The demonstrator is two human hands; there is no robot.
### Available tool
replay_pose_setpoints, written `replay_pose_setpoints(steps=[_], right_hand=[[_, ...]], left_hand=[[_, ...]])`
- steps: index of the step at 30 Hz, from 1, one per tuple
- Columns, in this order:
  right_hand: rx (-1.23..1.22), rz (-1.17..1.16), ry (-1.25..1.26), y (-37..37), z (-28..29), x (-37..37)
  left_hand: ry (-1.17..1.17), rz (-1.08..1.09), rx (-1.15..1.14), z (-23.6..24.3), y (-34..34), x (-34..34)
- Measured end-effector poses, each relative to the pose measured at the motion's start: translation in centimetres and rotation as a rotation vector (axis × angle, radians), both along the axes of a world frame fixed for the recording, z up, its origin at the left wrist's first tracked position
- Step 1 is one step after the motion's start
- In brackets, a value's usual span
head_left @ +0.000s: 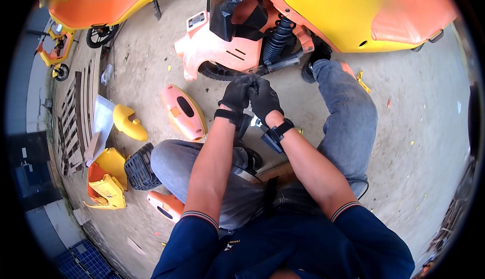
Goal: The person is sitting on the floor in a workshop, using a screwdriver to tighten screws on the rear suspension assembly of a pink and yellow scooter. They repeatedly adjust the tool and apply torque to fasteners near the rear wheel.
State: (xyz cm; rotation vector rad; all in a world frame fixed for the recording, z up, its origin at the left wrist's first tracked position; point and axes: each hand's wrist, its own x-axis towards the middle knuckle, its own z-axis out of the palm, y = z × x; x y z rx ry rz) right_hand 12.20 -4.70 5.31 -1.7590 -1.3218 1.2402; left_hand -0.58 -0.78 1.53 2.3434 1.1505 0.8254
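Lettering, small, marks the navy shirt. Ahead on the floor, a scooter runs lengthwise left to right, its pink wheel cover leftmost. Just below that cover the gloved left hand and right hand meet, fingers curled; I cannot tell whether they grip anything. Concrete stretches from the right leg toward the floor's right edge; yellow panels lie nearer its left.

1. Bright, diffuse light; shadows soft-edged.
2. Pale bluish sheen on concrete floor, right side.
3. Fisheye bends left wall (corners go black).
4. Hazy smear softens edge of orange seat.
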Motion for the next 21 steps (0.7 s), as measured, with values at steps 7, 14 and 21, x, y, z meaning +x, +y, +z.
replay_pose_setpoints(steps=[7, 14, 21], right_hand=[[-0.074, 0.094, -0.243, 0.8, 1.0, -0.4], [-0.274, -0.143, 0.861, 1.4, -2.9, 0.1], [-0.247, -0.098, 0.496, 1.8, -1.0, -0.2]], left_hand=[[-0.088, 0.002, -0.168, 0.0, 0.2, -0.1], [-0.319, 0.051, -0.435, 0.7, -0.4, -0.2], [-0.12, 0.035, -0.186, 1.5, -0.3, 0.2]])
